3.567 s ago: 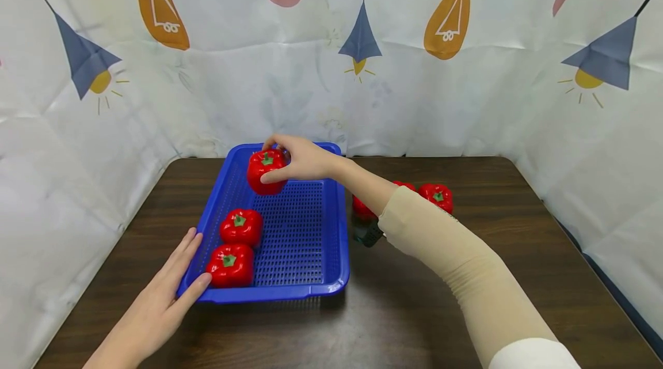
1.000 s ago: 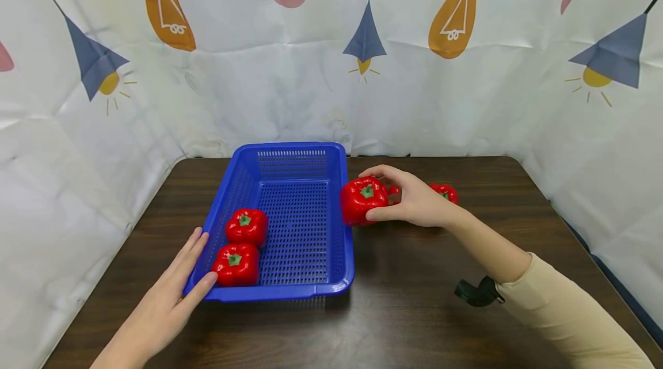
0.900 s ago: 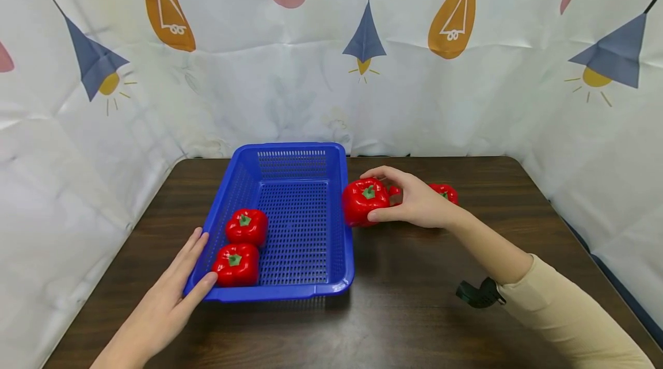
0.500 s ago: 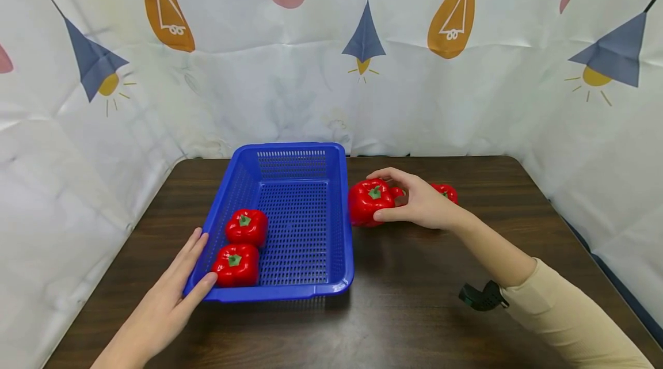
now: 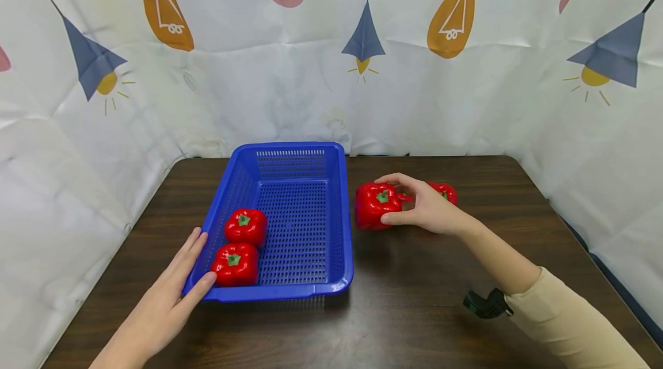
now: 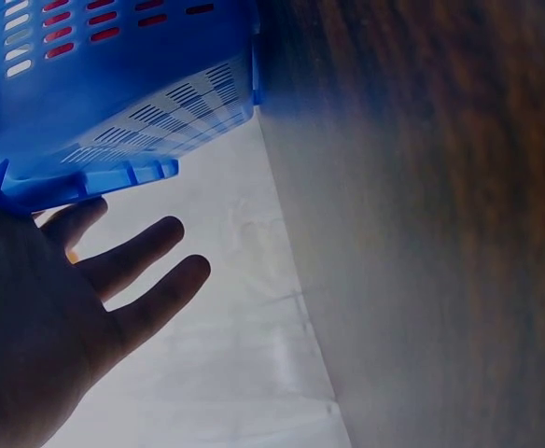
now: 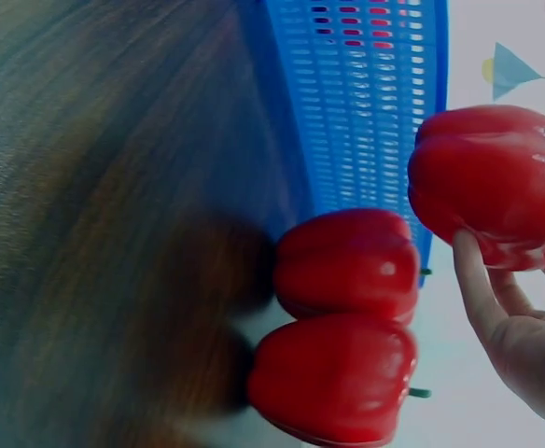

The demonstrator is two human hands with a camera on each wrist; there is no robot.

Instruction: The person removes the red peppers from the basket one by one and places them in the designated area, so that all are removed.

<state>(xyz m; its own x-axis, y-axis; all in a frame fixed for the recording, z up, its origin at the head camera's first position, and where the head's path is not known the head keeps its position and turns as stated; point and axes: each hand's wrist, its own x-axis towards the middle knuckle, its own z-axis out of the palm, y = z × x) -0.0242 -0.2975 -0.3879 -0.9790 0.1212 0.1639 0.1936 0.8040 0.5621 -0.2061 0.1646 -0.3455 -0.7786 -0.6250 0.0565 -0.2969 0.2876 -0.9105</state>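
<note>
My right hand (image 5: pixel 432 210) grips a red bell pepper (image 5: pixel 370 208) by its sides, thumb in front and fingers behind, just right of the blue basket (image 5: pixel 326 289). In the right wrist view this held pepper (image 7: pixel 487 177) is raised above the table, higher than two more bell peppers standing side by side, one nearer the basket (image 7: pixel 347 261) and one farther off (image 7: pixel 333 378). My left hand (image 5: pixel 157 308) rests at the basket's front left corner, fingers straight along the outside and thumb at the rim. Inside the basket, two red bell peppers (image 5: pixel 246 227) (image 5: pixel 235 265) sit along its left side.
On the brown wooden table (image 5: pixel 414 323), one loose pepper (image 5: pixel 445 191) shows behind my right hand, and another is mostly hidden by it. A white printed cloth (image 5: pixel 311 92) encloses the table at the back and sides. A dark device (image 5: pixel 487 304) sits at my right sleeve.
My right hand has carried the held pepper from over the basket's far left part out past its right rim, and lately slightly farther right and lower. My left hand stays at the basket corner.
</note>
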